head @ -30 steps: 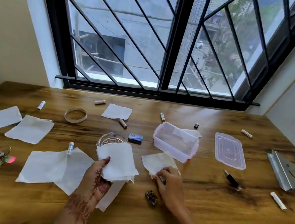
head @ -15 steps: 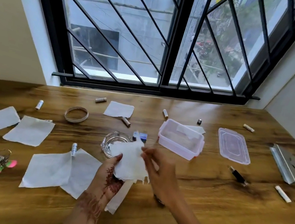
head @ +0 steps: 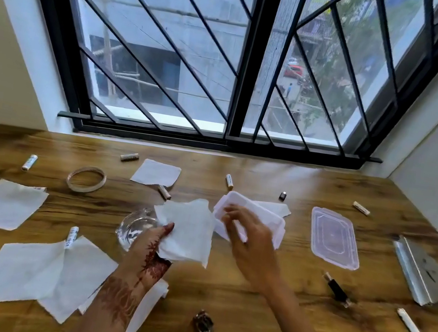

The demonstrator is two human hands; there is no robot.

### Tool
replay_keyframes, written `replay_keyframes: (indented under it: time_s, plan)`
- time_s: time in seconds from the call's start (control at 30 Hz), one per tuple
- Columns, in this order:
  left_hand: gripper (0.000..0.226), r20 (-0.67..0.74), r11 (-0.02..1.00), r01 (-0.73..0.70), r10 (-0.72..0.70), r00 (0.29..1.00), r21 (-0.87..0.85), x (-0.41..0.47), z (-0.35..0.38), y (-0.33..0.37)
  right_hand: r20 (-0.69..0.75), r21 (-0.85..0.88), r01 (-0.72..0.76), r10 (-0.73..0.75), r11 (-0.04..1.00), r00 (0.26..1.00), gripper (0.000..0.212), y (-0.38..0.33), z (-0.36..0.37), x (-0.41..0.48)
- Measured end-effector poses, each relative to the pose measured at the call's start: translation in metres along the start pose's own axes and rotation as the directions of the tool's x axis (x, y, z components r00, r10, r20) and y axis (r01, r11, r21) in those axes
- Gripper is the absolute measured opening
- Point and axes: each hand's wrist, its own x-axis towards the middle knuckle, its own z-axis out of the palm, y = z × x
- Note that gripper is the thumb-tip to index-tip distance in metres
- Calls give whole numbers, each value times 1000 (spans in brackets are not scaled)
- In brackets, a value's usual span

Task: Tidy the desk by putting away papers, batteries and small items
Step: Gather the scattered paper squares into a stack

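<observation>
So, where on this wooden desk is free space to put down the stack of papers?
Bare wood lies along the near edge, between the small dark metal ornament and the white stick, under the right hand. Another free strip runs by the window, between the white battery and the far-right battery. The left side is crowded with white paper sheets.

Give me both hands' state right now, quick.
Left hand: closed on a stack of papers.
Right hand: open, empty, fingers spread in front of the plastic container.
</observation>
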Motion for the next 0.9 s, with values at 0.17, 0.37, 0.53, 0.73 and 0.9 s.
replay_keyframes:
  time_s: [0.17, 0.37, 0.53, 0.73, 0.9]
  plan:
    - [47, -4, 989, -149, 149, 989, -17, 14, 19, 1, -268, -122, -215, 177, 969, 947, 10, 94, -62, 41]
    - [40, -35, 984, -178, 179, 983, 12, 24, 40, -2, -2, -363, -327, 351, 872, 936, 17, 190, -85, 54]
    - [21, -67, 984, -173, 175, 982, 38, 29, 57, 0, 114, -414, -303, 379, 858, 918, 19, 215, -83, 65]
    - [19, -99, 984, -175, 178, 979, 32, 34, 68, -5, 123, -498, -236, 338, 834, 933, 14, 224, -79, 70]
    - [16, -111, 987, -163, 163, 980, 12, 38, 65, -6, 182, -560, -118, 261, 820, 948, 13, 226, -76, 68]
